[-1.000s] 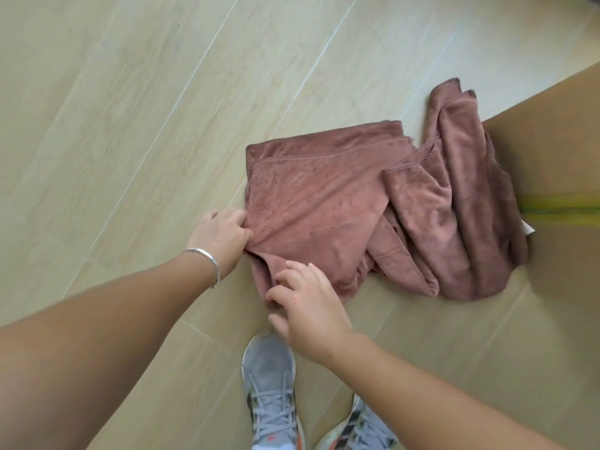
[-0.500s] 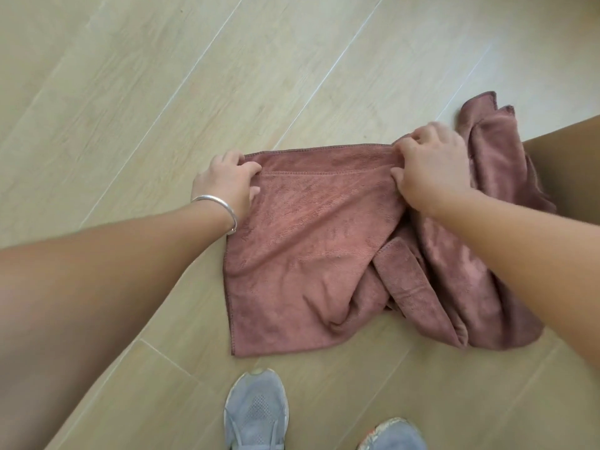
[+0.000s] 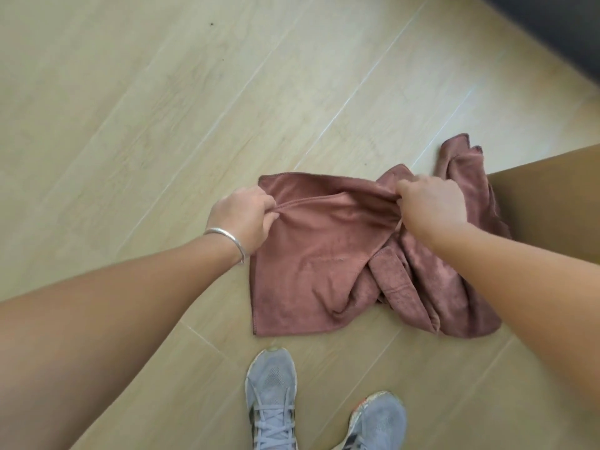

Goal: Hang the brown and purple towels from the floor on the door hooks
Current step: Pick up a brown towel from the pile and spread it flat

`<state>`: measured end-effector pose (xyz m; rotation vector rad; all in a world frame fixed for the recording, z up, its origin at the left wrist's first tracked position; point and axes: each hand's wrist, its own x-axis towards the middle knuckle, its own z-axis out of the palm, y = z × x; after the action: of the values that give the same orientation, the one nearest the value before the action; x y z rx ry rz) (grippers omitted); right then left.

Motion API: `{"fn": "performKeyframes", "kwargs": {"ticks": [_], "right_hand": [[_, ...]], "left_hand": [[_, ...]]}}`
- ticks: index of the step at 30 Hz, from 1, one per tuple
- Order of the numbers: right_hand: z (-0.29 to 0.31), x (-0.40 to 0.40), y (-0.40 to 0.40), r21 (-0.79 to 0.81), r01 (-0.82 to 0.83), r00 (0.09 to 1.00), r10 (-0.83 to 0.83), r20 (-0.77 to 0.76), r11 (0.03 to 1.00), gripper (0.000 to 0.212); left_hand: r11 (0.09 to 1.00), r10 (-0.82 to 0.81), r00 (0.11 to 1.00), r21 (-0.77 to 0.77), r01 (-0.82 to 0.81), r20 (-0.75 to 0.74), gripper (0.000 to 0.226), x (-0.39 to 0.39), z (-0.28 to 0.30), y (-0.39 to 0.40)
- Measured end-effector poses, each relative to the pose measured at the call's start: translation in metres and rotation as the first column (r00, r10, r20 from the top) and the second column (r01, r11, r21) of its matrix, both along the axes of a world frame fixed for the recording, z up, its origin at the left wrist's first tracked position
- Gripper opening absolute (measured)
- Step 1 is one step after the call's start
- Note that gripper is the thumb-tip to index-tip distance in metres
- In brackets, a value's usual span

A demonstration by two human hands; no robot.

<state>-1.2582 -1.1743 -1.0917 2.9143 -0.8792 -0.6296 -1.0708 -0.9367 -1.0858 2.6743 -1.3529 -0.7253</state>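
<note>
Left hand (image 3: 242, 216) & right hand (image 3: 431, 203) each pinch brown towel (image 3: 311, 264) top hem, rest on floor (image 3: 162, 108). Lift evenly, grip firm, so it hangs flat.

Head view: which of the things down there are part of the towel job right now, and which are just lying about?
Part of the job:
brown towel, rumpled on the floor
left hand, gripping its upper hem
right hand, gripping the same hem further along

Just there:
brown panel against the towel's right side
grey shoes
bracelet on the left wrist
wood-look floor

The purple towel is out of view.
</note>
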Motion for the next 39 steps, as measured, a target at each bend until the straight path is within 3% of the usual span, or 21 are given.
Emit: {"fn": "performKeyframes", "kwargs": {"ticks": [3, 5, 9, 13, 16, 21, 23, 26, 28, 33, 35, 36, 39], "right_hand": [[0.027, 0.005, 0.011, 0.14, -0.051, 0.995, 0.039, 0.088, 0.989, 0.046], [0.05, 0.016, 0.022, 0.251, -0.176, 0.984, 0.159, 0.085, 0.952, 0.069], [0.108, 0.054, 0.05, 0.366, -0.328, 0.944, 0.312, 0.104, 0.871, 0.085], [0.18, 0.092, 0.077, 0.441, -0.492, 0.871, 0.413, 0.268, 0.751, 0.047], [0.239, 0.112, 0.091, 0.444, -0.556, 0.831, 0.445, 0.335, 0.703, 0.064], [0.352, 0.144, 0.098, 0.322, -0.624, 0.775, 0.511, 0.371, 0.712, 0.011], [0.401, 0.153, 0.103, 0.311, -0.665, 0.731, 0.508, 0.456, 0.678, 0.023], [0.476, 0.168, 0.115, 0.223, -0.732, 0.668, 0.614, 0.42, 0.644, 0.02], [0.519, 0.175, 0.125, 0.208, -0.779, 0.6, 0.608, 0.519, 0.591, 0.012], [0.612, 0.181, 0.161, 0.211, -0.835, 0.511, 0.574, 0.639, 0.509, 0.027], [0.639, 0.182, 0.173, 0.19, -0.836, 0.511, 0.604, 0.611, 0.515, 0.02], [0.653, 0.183, 0.179, 0.168, -0.827, 0.531, 0.648, 0.545, 0.537, 0.015], [0.69, 0.182, 0.195, 0.151, -0.775, 0.628, 0.72, 0.294, 0.614, 0.027]], "left_hand": [[0.978, -0.115, 0.993, -0.173, 0.113, -0.003, 0.015, -0.001, 0.048, 0.008], [0.958, -0.196, 0.98, -0.211, 0.195, 0.018, 0.014, 0.002, 0.079, 0.01], [0.886, -0.353, 0.927, -0.273, 0.375, 0.127, 0.002, 0.009, 0.143, 0.008], [0.84, -0.399, 0.895, -0.312, 0.444, 0.2, 0.004, 0.027, 0.218, 0.009], [0.844, -0.361, 0.9, -0.324, 0.427, 0.244, 0.007, 0.046, 0.28, 0.017], [0.88, -0.27, 0.914, -0.307, 0.362, 0.304, 0.009, 0.078, 0.389, 0.044], [0.897, -0.239, 0.918, -0.291, 0.334, 0.317, 0.01, 0.087, 0.434, 0.054], [0.916, -0.173, 0.926, -0.291, 0.277, 0.337, 0.011, 0.097, 0.503, 0.067], [0.927, -0.114, 0.934, -0.302, 0.223, 0.338, 0.01, 0.1, 0.546, 0.076], [0.942, 0.019, 0.917, -0.315, 0.117, 0.399, 0.007, 0.094, 0.641, 0.108], [0.954, 0.066, 0.909, -0.292, 0.062, 0.411, 0.007, 0.085, 0.671, 0.124], [0.965, 0.092, 0.911, -0.261, 0.018, 0.402, 0.013, 0.078, 0.682, 0.133], [0.98, 0.181, 0.89, -0.154, -0.127, 0.419, 0.022, 0.052, 0.709, 0.157]]}}
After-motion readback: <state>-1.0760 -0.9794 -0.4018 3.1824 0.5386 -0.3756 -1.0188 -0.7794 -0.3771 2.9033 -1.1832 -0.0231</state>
